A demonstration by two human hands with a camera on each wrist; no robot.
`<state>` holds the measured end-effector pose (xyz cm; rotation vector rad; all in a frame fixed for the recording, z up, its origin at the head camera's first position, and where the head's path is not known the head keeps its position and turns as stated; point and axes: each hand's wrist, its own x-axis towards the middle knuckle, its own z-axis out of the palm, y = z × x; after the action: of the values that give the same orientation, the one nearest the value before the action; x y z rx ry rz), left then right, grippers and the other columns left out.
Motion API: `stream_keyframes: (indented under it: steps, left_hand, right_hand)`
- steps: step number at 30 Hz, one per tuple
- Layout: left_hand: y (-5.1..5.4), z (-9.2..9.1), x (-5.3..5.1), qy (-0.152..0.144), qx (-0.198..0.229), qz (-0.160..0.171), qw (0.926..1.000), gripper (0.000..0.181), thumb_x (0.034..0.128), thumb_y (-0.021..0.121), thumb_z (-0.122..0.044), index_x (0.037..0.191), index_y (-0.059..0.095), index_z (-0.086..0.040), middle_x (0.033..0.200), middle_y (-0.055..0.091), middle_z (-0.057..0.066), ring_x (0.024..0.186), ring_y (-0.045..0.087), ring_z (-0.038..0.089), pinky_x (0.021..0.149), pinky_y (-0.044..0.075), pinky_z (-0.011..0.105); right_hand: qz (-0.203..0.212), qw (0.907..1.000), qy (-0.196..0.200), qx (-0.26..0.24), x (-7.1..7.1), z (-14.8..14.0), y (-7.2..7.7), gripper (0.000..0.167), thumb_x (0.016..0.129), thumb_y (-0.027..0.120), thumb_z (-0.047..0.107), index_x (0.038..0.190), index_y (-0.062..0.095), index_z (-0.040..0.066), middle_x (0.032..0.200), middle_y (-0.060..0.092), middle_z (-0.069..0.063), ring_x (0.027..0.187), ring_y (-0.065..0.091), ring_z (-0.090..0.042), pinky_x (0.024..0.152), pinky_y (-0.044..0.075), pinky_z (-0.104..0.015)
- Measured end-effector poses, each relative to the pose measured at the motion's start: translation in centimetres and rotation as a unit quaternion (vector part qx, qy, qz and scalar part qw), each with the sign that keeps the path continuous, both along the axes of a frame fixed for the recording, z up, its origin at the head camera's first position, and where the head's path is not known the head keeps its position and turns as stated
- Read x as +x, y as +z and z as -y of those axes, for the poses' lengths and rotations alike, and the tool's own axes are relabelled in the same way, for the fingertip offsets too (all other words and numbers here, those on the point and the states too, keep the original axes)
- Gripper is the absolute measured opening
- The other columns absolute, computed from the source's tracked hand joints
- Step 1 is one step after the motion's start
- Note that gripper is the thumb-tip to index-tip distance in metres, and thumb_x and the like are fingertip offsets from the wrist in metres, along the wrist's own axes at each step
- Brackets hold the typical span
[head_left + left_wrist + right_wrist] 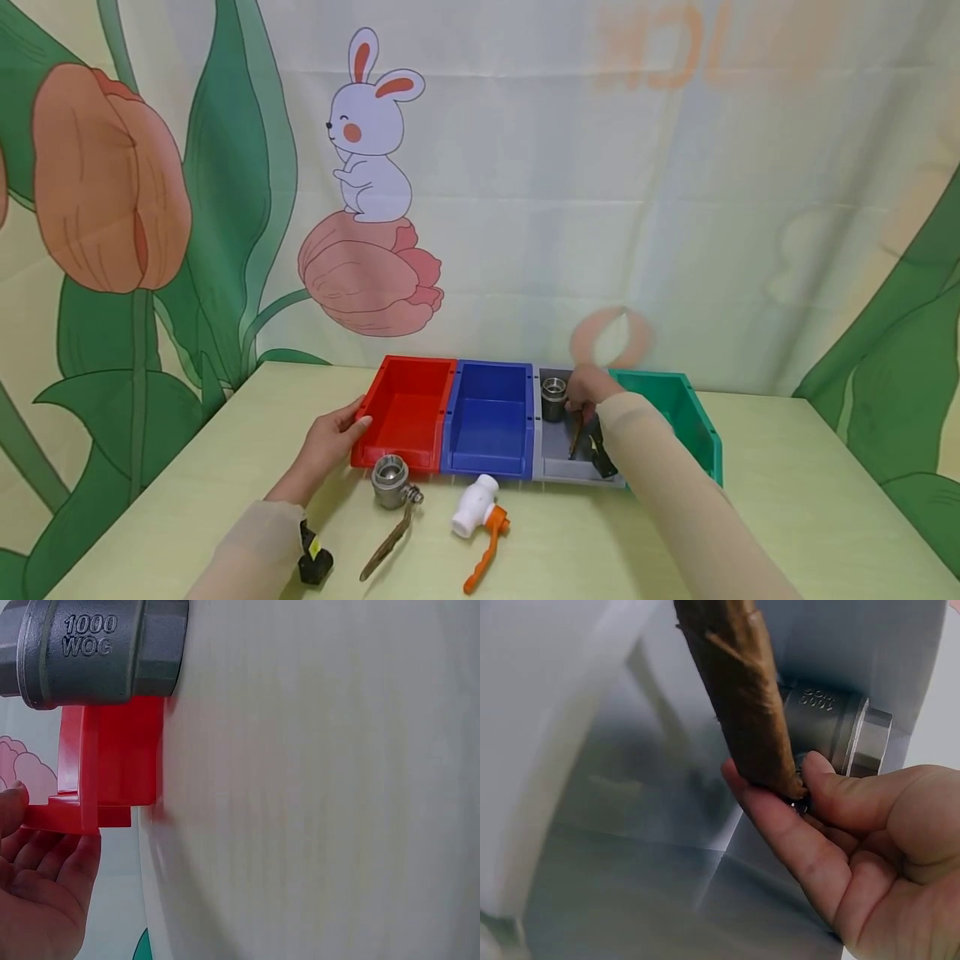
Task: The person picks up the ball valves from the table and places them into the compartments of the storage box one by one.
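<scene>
At the left end of a row of joined bins, my left hand (327, 440) grips the side of the red bin (397, 462), its thumb over the rim and its fingers against the outside. Inside the grey bin (577, 471), my right hand (591, 388) pinches a metal ball valve (553, 400) near the base of its brown-wrapped lever (742, 690). The valve's body (821, 724) lies against the bin wall. On the table before the red bin stands another metal ball valve (391, 482), its lever pointing toward me.
A white plastic ball valve (476, 504) with an orange handle lies in front of the blue bin (491, 417). The green bin (701, 417) ends the row on the right, partly behind my right sleeve. A printed curtain (510, 208) hangs behind the table.
</scene>
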<state>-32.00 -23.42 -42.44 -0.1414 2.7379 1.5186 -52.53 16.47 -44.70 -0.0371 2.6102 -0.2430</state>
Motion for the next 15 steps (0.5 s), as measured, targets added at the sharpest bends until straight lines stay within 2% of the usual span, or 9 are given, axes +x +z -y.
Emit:
stream_keyframes:
  steps: [3, 4, 5, 6, 8, 12, 15]
  left_hand:
    - [0.1, 0.0, 0.0, 0.001, -0.001, -0.001, 1.0, 0.057, 0.1078, 0.052, -0.02, 0.159, 0.031, -0.006, 0.16, 0.039, 0.028, 0.144, 0.045, 0.048, 0.109, 0.048, 0.051]
    - [0.1, 0.0, 0.0, 0.001, -0.002, -0.002, 1.0, 0.057, 0.1078, 0.052, -0.02, 0.159, 0.031, -0.006, 0.16, 0.039, 0.028, 0.144, 0.045, 0.048, 0.109, 0.048, 0.051]
    - [0.1, 0.1, -0.1, 0.001, -0.003, -0.003, 1.0, 0.057, 0.1077, 0.052, -0.019, 0.159, 0.031, -0.006, 0.16, 0.04, 0.028, 0.144, 0.045, 0.048, 0.109, 0.048, 0.051]
    - [0.1, 0.1, -0.1, 0.001, -0.002, -0.003, 1.0, 0.057, 0.1076, 0.052, -0.019, 0.159, 0.032, -0.006, 0.16, 0.04, 0.028, 0.144, 0.045, 0.048, 0.11, 0.048, 0.051]
    - [0.1, 0.1, 0.0, 0.002, -0.002, -0.003, 1.0, 0.057, 0.1075, 0.052, -0.019, 0.159, 0.032, -0.006, 0.159, 0.04, 0.027, 0.144, 0.045, 0.048, 0.11, 0.048, 0.05]
    - [0.0, 0.0, -0.1, 0.005, 0.0, -0.001, 1.0, 0.057, 0.1073, 0.053, -0.019, 0.159, 0.032, -0.006, 0.159, 0.041, 0.027, 0.145, 0.045, 0.047, 0.111, 0.048, 0.05]
    - [0.0, 0.1, -0.1, 0.005, 0.002, 0.0, 1.0, 0.057, 0.1074, 0.052, -0.019, 0.159, 0.032, -0.006, 0.159, 0.04, 0.026, 0.145, 0.045, 0.047, 0.111, 0.048, 0.05]
  right_hand:
    - [0.013, 0.9998, 0.006, 0.014, -6.3, -1.7, -5.7, 0.033, 0.097, 0.068, 0.025, 0.074, 0.079, 0.002, 0.067, 0.077, -0.005, 0.066, 0.076, -0.015, 0.071, 0.061, -0.027]
    - [0.011, 0.9995, 0.005, 0.031, -6.9, -1.7, -6.3, 0.035, 0.099, 0.065, 0.025, 0.077, 0.08, 0.002, 0.071, 0.079, -0.005, 0.071, 0.077, -0.015, 0.075, 0.061, -0.027]
    - [0.008, 0.9994, 0.009, 0.033, -7.0, -1.7, -6.4, 0.034, 0.099, 0.065, 0.025, 0.078, 0.08, 0.002, 0.071, 0.079, -0.005, 0.071, 0.077, -0.015, 0.077, 0.061, -0.028]
    - [0.009, 0.9993, 0.011, 0.036, -6.3, -1.5, -5.8, 0.034, 0.099, 0.064, 0.024, 0.079, 0.079, 0.001, 0.07, 0.078, -0.005, 0.071, 0.077, -0.015, 0.077, 0.061, -0.027]
    - [0.015, 0.9988, 0.018, 0.043, -5.7, -1.3, -5.3, 0.035, 0.1, 0.062, 0.024, 0.079, 0.079, 0.001, 0.068, 0.078, -0.003, 0.069, 0.076, -0.014, 0.075, 0.058, -0.024]
    - [0.031, 0.9989, 0.009, 0.033, -5.0, -1.1, -4.7, 0.034, 0.101, 0.059, 0.021, 0.081, 0.076, -0.001, 0.069, 0.078, -0.003, 0.067, 0.076, -0.012, 0.074, 0.058, -0.021]
    - [0.021, 0.9996, -0.002, 0.016, -4.7, -1.1, -4.8, 0.028, 0.1, 0.063, 0.02, 0.089, 0.074, -0.004, 0.079, 0.08, -0.008, 0.073, 0.078, -0.015, 0.079, 0.061, -0.026]
